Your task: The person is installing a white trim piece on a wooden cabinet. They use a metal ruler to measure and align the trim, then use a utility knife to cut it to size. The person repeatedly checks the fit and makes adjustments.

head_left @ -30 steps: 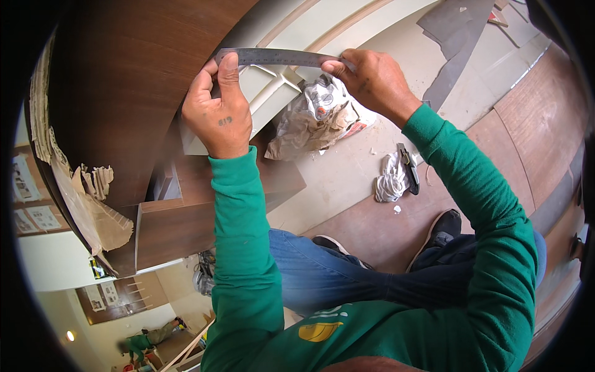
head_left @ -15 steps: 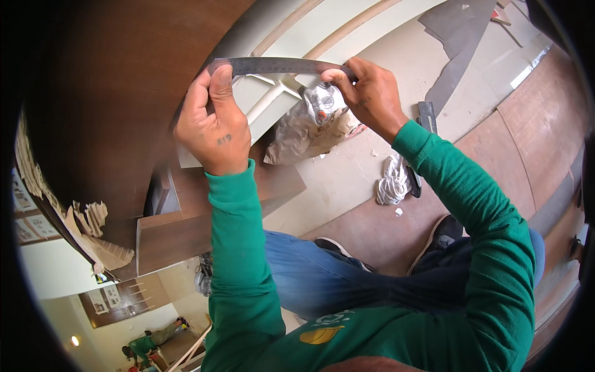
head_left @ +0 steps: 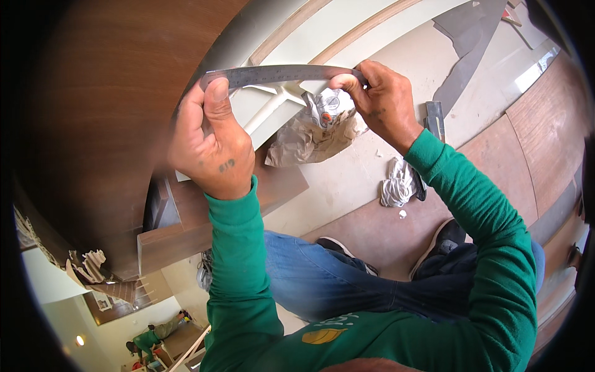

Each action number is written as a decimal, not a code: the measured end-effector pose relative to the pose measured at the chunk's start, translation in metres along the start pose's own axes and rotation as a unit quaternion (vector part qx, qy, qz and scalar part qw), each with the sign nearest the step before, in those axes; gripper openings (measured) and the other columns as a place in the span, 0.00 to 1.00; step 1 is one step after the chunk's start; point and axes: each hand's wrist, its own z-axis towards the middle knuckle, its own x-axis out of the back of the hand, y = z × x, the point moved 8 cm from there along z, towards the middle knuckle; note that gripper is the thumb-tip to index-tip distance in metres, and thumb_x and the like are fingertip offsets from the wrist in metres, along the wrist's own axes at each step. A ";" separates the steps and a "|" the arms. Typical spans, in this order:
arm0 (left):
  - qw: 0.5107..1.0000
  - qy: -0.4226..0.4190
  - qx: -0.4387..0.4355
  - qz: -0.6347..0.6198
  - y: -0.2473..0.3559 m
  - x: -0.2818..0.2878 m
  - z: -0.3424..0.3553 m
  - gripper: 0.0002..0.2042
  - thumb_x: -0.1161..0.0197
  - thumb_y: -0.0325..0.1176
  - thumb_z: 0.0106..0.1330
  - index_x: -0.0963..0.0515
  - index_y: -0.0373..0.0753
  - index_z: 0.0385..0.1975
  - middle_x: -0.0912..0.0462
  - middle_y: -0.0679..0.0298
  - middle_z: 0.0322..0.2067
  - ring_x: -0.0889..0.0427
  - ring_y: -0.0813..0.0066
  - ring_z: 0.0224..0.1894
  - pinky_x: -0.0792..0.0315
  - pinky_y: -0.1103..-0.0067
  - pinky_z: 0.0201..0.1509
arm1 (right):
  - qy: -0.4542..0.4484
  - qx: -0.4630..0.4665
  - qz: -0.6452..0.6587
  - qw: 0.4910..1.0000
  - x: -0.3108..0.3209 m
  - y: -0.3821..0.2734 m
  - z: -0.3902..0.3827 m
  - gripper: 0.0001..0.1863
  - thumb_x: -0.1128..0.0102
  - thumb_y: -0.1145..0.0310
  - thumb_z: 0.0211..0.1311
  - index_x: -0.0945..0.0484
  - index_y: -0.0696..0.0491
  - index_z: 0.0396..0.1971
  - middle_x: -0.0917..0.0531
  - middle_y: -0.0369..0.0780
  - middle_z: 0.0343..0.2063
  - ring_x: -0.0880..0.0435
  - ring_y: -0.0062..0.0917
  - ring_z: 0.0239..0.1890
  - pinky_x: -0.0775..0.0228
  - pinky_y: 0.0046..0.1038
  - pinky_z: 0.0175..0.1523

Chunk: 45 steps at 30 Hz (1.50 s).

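While left hand (head_left: 215, 141) and right hand (head_left: 385, 102) pinch its ends, the ruler (head_left: 273, 75) between them shows longer than before, likely more readable.

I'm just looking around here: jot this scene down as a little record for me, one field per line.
Held item: dark ruler, raised crosswise
Left hand: pinching its left end, thumb up
Right hand: gripping its right end
Left side: large dark brown panel
Floor items: crumpled white-and-brown packaging; white bundle
Clothing: green sleeves, blue jeans
Background, lower left: another person, bent over
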 end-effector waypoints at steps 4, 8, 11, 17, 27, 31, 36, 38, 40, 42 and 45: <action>0.999 -0.014 0.009 0.028 0.000 -0.001 -0.001 0.11 0.26 0.33 0.79 0.10 0.28 0.44 0.07 0.60 0.34 0.14 0.78 0.36 0.20 0.79 0.43 | -0.002 0.017 -0.004 1.000 0.005 -0.005 0.002 0.34 0.25 0.42 0.69 0.27 0.56 0.21 0.26 0.46 0.18 0.26 0.42 0.20 0.32 0.42 0.29; 0.998 -0.045 0.040 0.032 -0.007 0.003 0.005 0.13 0.27 0.36 0.79 0.10 0.29 0.44 0.08 0.61 0.34 0.15 0.78 0.36 0.20 0.78 0.43 | -0.037 0.004 0.007 0.999 0.004 -0.003 0.008 0.34 0.26 0.39 0.69 0.25 0.57 0.21 0.24 0.47 0.18 0.22 0.46 0.22 0.29 0.45 0.30; 0.993 -0.080 0.080 -0.028 -0.010 0.004 0.010 0.13 0.27 0.37 0.80 0.10 0.29 0.44 0.08 0.62 0.34 0.16 0.78 0.37 0.20 0.77 0.45 | -0.057 -0.048 0.017 0.997 0.011 0.000 0.014 0.37 0.27 0.34 0.66 0.22 0.58 0.23 0.21 0.48 0.18 0.20 0.47 0.23 0.26 0.45 0.32; 0.992 -0.074 0.101 -0.037 -0.009 0.002 0.007 0.16 0.27 0.39 0.80 0.10 0.27 0.48 0.08 0.61 0.36 0.14 0.77 0.41 0.19 0.77 0.52 | -0.085 -0.036 -0.004 0.996 0.015 0.002 0.018 0.38 0.27 0.31 0.63 0.17 0.59 0.25 0.19 0.49 0.18 0.17 0.48 0.23 0.24 0.46 0.34; 0.995 -0.013 0.076 -0.057 0.002 -0.001 0.008 0.16 0.25 0.40 0.78 0.08 0.29 0.44 0.08 0.63 0.35 0.14 0.79 0.39 0.19 0.80 0.49 | -0.050 -0.079 -0.070 0.993 0.040 0.003 0.028 0.49 0.26 0.21 0.51 0.15 0.64 0.26 0.18 0.50 0.17 0.12 0.44 0.23 0.19 0.43 0.34; 0.998 0.007 0.061 -0.014 -0.003 0.004 0.004 0.14 0.25 0.38 0.78 0.09 0.30 0.41 0.08 0.60 0.33 0.13 0.76 0.37 0.18 0.77 0.46 | -0.052 -0.080 -0.145 0.985 0.048 -0.003 0.036 0.51 0.30 0.16 0.50 0.19 0.62 0.21 0.19 0.48 0.14 0.11 0.43 0.23 0.18 0.43 0.32; 0.999 0.025 0.037 -0.001 -0.003 0.007 0.000 0.13 0.24 0.38 0.77 0.09 0.31 0.40 0.07 0.58 0.34 0.11 0.71 0.37 0.19 0.74 0.44 | 0.098 0.082 -0.242 0.962 0.067 -0.027 0.036 0.47 0.32 0.19 0.57 0.19 0.59 0.34 0.15 0.46 0.28 0.13 0.38 0.25 0.20 0.43 0.27; 0.999 0.040 0.008 0.019 -0.003 0.009 -0.003 0.12 0.24 0.38 0.77 0.09 0.33 0.39 0.07 0.59 0.34 0.11 0.68 0.37 0.19 0.72 0.45 | 0.129 0.110 -0.270 0.948 0.074 -0.035 0.043 0.46 0.31 0.20 0.58 0.18 0.58 0.39 0.14 0.44 0.32 0.13 0.37 0.30 0.20 0.42 0.28; 0.996 0.057 -0.041 0.055 0.000 0.011 -0.006 0.11 0.24 0.38 0.76 0.09 0.35 0.38 0.07 0.61 0.34 0.12 0.65 0.37 0.21 0.70 0.47 | 0.169 0.153 -0.268 0.936 0.082 -0.053 0.048 0.37 0.24 0.29 0.59 0.15 0.55 0.39 0.13 0.40 0.35 0.13 0.34 0.36 0.20 0.39 0.35; 0.993 0.050 -0.049 0.094 0.002 0.013 -0.007 0.10 0.24 0.38 0.76 0.09 0.38 0.38 0.07 0.63 0.34 0.13 0.63 0.38 0.22 0.69 0.49 | 0.068 0.041 -0.168 0.983 0.079 -0.049 0.053 0.28 0.21 0.42 0.63 0.19 0.52 0.43 0.16 0.42 0.39 0.13 0.35 0.39 0.18 0.39 0.42; 0.991 0.045 -0.061 0.106 0.005 0.013 -0.006 0.09 0.24 0.38 0.76 0.09 0.40 0.38 0.07 0.65 0.34 0.13 0.61 0.38 0.23 0.67 0.51 | 0.121 0.107 -0.168 0.972 0.078 -0.049 0.052 0.43 0.19 0.30 0.55 0.22 0.58 0.45 0.14 0.48 0.36 0.10 0.42 0.37 0.14 0.42 0.40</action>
